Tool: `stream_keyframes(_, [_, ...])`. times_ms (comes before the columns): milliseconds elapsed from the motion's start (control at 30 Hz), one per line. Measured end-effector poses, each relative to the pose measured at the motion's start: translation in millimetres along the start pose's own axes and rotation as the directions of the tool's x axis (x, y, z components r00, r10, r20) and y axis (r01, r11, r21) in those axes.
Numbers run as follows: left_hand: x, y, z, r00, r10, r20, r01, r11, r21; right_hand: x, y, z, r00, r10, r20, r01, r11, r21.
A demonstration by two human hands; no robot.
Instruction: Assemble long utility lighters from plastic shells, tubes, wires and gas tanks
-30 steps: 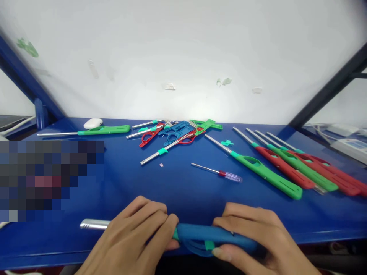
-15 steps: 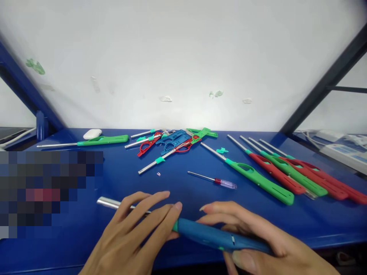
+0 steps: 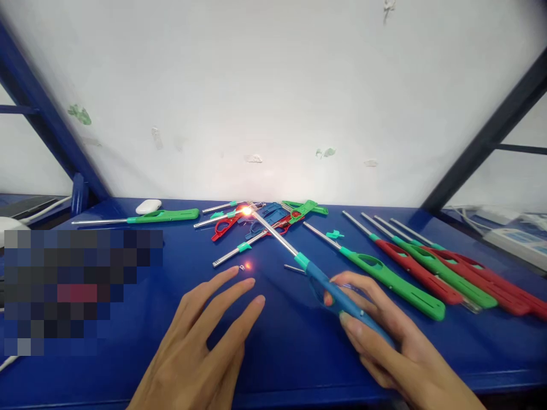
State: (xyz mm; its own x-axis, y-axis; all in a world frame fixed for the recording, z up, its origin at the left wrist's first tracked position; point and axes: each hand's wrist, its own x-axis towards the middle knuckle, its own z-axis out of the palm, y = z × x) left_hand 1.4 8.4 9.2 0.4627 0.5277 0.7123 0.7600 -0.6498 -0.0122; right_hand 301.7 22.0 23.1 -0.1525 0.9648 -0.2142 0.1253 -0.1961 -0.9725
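My right hand (image 3: pixel 384 330) is wrapped round the handle of a blue lighter (image 3: pixel 314 273), one finger at its trigger opening. The lighter's metal tube points up and left, and a bright orange flame (image 3: pixel 247 210) glows at its tip. Left of it, my left hand (image 3: pixel 205 336) hovers over the table with fingers spread and nothing in them. Partly hidden behind the blue lighter lies a screwdriver (image 3: pixel 294 268). A tiny pale piece (image 3: pixel 241 267) rests just beyond my left fingertips.
Loose red, blue and green lighter parts (image 3: pixel 307 210) lie by the wall. Several red and green lighters (image 3: pixel 384 279) are on the right. A green lighter (image 3: pixel 171 215) and a white case (image 3: pixel 149 206) sit at the left of the blue table (image 3: pixel 171 273).
My left hand has let go of the blue lighter. My right hand has swung the lighter's tube up and away from me, and a flame now shows at the tip. The view has shifted slightly.
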Motion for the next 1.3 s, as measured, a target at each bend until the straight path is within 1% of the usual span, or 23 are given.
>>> stream_keyframes(67, [0.9, 0.2, 0.4, 1.0, 0.004, -0.013, -0.004, 1.0, 0.0, -3.0, -3.1, 4.6, 0.997, 0.034, -0.074, -0.032, 0.999, 0.025])
stream_keyframes(133, [1.9, 0.4, 0.3, 1.0, 0.009, -0.012, -0.009, 1.0, -0.001, -4.0, -3.3, 6.3, 0.994, 0.036, -0.102, -0.031, 0.998, 0.055])
stream_keyframes(200, [2.6, 0.9, 0.1, 1.0, 0.014, -0.008, -0.014, 1.0, -0.001, -2.4, -0.1, 3.9, 0.997, 0.029, -0.069, -0.025, 0.998, 0.063])
stream_keyframes(300, [3.1, 1.9, 1.0, 1.0, 0.014, -0.002, -0.014, 1.0, 0.001, 2.1, 6.7, -3.3, 1.0, 0.013, -0.008, -0.013, 1.0, 0.02])
stream_keyframes(433, [2.8, 1.5, 5.0, 1.0, -0.014, 0.002, 0.014, 1.0, 0.013, 3.1, 9.1, -7.7, 1.0, 0.024, 0.007, -0.024, 0.999, -0.021])
stream_keyframes(567, [1.6, -3.0, 8.8, 0.998, -0.053, 0.033, 0.053, 0.999, 0.008, 0.5, 7.2, -6.5, 0.996, 0.006, 0.088, -0.007, 1.0, 0.01])
stream_keyframes(667, [1.3, -6.4, 10.2, 0.996, -0.078, 0.045, 0.077, 0.997, 0.003, 1.0, 7.0, -6.0, 0.992, 0.006, 0.122, -0.011, 0.999, 0.038])
stream_keyframes(767, [2.4, -6.0, 9.9, 0.996, -0.079, 0.039, 0.079, 0.997, -0.013, 4.0, 6.3, -5.4, 0.985, -0.028, 0.173, 0.015, 0.997, 0.08])
stream_keyframes(900, [1.5, -0.2, 6.9, 0.997, -0.072, -0.02, 0.072, 0.997, 0.001, 7.8, 3.0, -3.6, 0.968, -0.104, 0.228, 0.088, 0.993, 0.079])
stream_keyframes(967, [-1.7, 1.7, 5.6, 0.998, -0.046, -0.035, 0.048, 0.997, 0.056, 7.0, 2.4, -2.9, 0.971, -0.103, 0.216, 0.098, 0.995, 0.032])
stream_keyframes(1000, [-3.8, 1.8, 5.2, 1.0, -0.018, -0.015, 0.019, 0.996, 0.089, 5.6, 2.8, -2.6, 0.972, -0.097, 0.212, 0.098, 0.995, 0.006])
stream_keyframes(1033, [-6.1, 1.3, 5.1, 1.0, 0.021, 0.022, -0.024, 0.993, 0.117, 3.5, 3.7, -2.3, 0.973, -0.089, 0.215, 0.095, 0.995, -0.019])
stream_keyframes(1100, [-9.9, -0.6, 5.3, 0.985, 0.109, 0.131, -0.127, 0.983, 0.134, -1.8, 6.5, -1.2, 0.975, -0.081, 0.207, 0.094, 0.994, -0.054])
stream_keyframes(1167, [-11.9, -2.7, 5.2, 0.971, 0.149, 0.186, -0.17, 0.98, 0.103, -6.6, 10.0, 0.7, 0.984, -0.076, 0.158, 0.092, 0.991, -0.094])
stream_keyframes(1233, [-11.5, -4.4, 4.0, 0.979, 0.14, 0.148, -0.152, 0.986, 0.071, -8.2, 12.9, 2.5, 0.992, -0.105, 0.064, 0.114, 0.981, -0.157])
stream_keyframes(1300, [-9.0, -5.8, 2.2, 0.98, 0.155, 0.125, -0.162, 0.986, 0.042, -4.6, 14.9, 3.0, 0.981, -0.192, -0.015, 0.181, 0.948, -0.263])
